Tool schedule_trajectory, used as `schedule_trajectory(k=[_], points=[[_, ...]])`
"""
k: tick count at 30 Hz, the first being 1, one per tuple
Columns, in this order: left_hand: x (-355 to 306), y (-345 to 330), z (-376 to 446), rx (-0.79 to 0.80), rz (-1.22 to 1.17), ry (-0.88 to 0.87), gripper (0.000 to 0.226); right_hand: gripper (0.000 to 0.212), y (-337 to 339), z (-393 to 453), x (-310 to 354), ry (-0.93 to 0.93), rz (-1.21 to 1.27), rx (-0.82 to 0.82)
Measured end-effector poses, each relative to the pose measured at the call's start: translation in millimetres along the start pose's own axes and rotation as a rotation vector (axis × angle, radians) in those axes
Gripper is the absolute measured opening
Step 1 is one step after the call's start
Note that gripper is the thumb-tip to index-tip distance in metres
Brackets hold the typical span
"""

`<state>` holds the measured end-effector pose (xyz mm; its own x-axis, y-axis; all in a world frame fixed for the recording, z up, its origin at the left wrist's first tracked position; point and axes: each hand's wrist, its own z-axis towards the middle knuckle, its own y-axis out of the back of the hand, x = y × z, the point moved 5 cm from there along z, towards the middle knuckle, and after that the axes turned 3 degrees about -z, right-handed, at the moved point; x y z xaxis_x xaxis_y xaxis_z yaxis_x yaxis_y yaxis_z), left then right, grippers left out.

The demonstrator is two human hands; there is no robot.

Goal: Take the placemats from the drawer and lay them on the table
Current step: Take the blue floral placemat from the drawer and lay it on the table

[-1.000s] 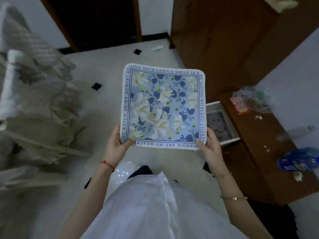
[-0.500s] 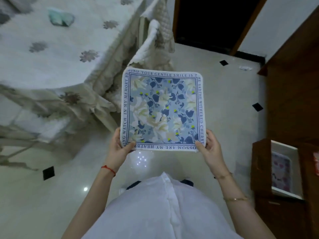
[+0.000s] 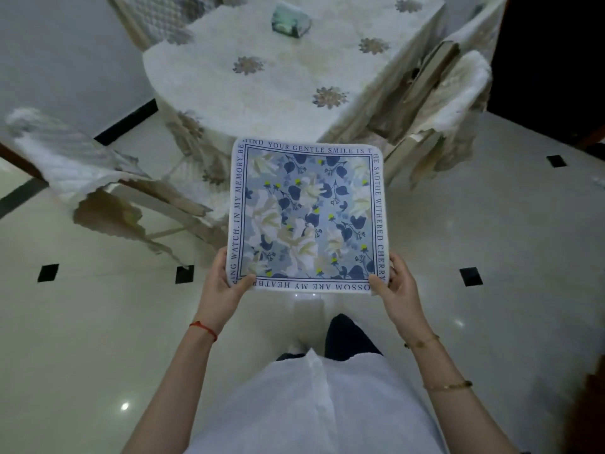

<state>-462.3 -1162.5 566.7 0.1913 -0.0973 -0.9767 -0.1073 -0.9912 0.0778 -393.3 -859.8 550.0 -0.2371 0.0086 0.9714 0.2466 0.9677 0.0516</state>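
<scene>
Blue-and-cream floral placemat (image 3: 309, 216), square with rounded corners and a white border printed with dark lettering, held flat above the floor just near of the cloth-covered table (image 3: 278, 93), left hand (image 3: 224, 288) and right hand (image 3: 397, 288) each pinching a near corner.

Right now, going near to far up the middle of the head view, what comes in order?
White shirt front → blue floral square placemat with lettered border, its near corners held by left hand and right hand → round table with white embroidered cloth → small green box.
</scene>
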Motion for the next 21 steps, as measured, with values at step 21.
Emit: schedule_trajectory(k=[21], points=[[-47, 130, 291, -0.178, 0.033, -0.028, 0.054, 0.045, -172, 293, 80, 0.057, -0.012, 0.085]])
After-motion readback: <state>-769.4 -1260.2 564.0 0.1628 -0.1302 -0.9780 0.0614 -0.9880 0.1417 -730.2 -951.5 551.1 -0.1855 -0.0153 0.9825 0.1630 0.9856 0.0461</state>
